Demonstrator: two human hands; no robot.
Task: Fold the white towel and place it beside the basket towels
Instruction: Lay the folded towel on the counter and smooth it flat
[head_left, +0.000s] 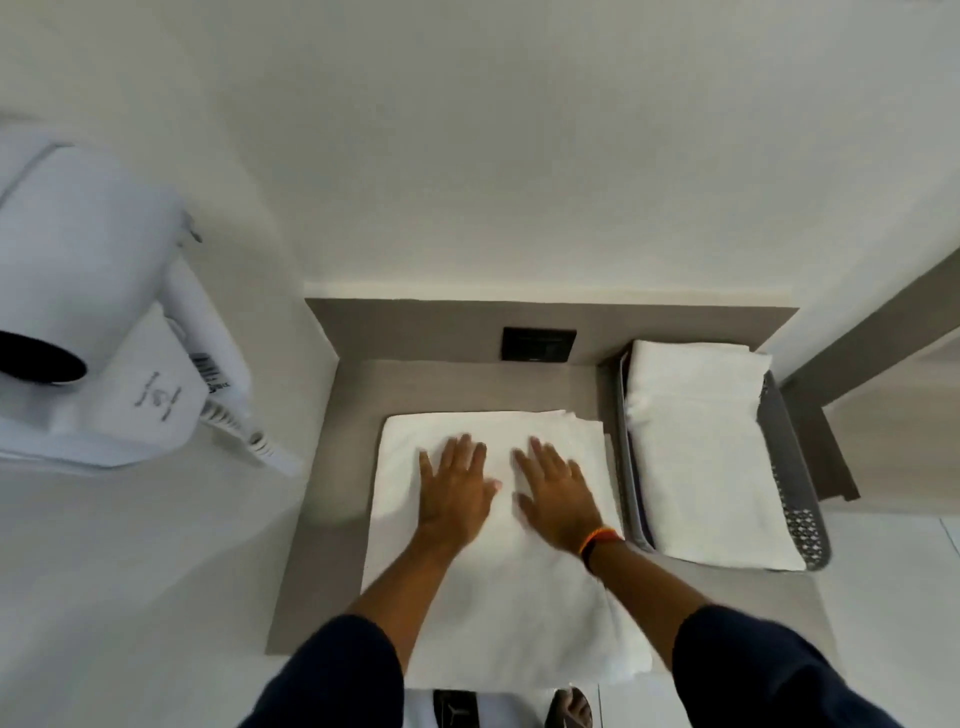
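Observation:
A folded white towel (519, 587) lies flat on the grey shelf (322, 519), just left of the grey basket (795, 467). Folded white towels (706, 447) fill that basket. My left hand (454, 488) rests palm down on the far half of the folded towel, fingers spread. Beside it, my right hand (558, 493) also presses flat on the towel, fingers apart, with an orange and black band on its wrist. Neither hand grips the cloth.
A white wall-mounted hair dryer (88, 291) with a coiled cord sticks out at the left. A black wall plate (538, 343) sits on the grey back panel behind the towel. White walls close the shelf at back and left.

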